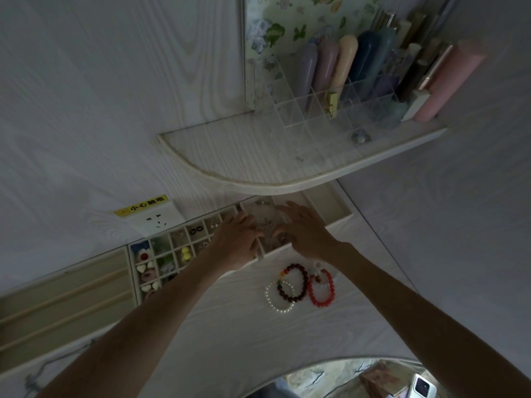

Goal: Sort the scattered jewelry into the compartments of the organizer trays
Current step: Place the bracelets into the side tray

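Both hands reach over the cream organizer tray [342, 215] with large compartments. My left hand [235, 242] lies over its left part, fingers bent toward a pale, clear bracelet [265, 216] inside. My right hand [301, 228] hovers over the same compartment, fingers spread and thumb curled near the beads. Whether either hand pinches the bracelet is hidden. On the tabletop in front lie a white pearl bracelet [277, 307], a dark red bead bracelet [301, 294] and a bright red bead bracelet [323, 301]. A grid tray [135, 271] at the left holds small earrings and charms.
A tray with long padded slots [57, 300] sits at the far left. A curved shelf [258, 179] overhangs the trays, carrying a clear acrylic divider rack [330, 110] with pastel tubes. A wall socket with a yellow label [152, 216] is behind the grid tray.
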The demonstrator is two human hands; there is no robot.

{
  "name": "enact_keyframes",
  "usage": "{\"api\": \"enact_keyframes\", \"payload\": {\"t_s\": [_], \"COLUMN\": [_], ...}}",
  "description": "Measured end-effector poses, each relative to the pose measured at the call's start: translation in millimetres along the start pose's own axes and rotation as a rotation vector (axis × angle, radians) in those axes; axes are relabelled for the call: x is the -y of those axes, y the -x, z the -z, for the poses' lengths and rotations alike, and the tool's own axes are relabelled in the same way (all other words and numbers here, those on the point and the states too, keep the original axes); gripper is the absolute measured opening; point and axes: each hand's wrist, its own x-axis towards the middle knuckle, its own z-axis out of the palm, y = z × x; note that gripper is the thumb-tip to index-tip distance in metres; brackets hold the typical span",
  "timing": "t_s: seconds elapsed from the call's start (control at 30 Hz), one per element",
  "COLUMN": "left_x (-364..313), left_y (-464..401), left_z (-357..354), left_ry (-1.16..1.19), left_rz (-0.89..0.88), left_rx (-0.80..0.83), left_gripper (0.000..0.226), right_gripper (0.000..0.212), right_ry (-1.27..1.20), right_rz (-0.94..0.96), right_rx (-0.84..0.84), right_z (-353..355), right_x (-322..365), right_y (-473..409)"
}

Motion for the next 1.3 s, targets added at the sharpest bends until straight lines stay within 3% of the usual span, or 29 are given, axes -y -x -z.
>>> {"api": "enact_keyframes", "payload": {"t_s": [0.13,0.33,1.3], "left_x": [-1.5,1.2,8.7], "left_y": [2.6,4.0,11.1], "left_z": [2.8,3.3,6.6], "left_ry": [-0.012,-0.106,-0.132], "left_rz": [-0.06,-0.183,-0.124], "left_rx": [-0.025,0.01,0.008], "left_gripper": [0.037,0.036,0.037], "right_gripper": [0.053,0.06,0.049], "right_ry": [0.004,0.208,0.176], "right_rz": [-0.001,0.061,0.093], "right_rx": [-0.164,0.072,0.021], "right_z": [7.3,13.8,5.4], "right_x": [-22.4,-13.0,-0.9], "right_y": [0.6,7.8,2.6]}}
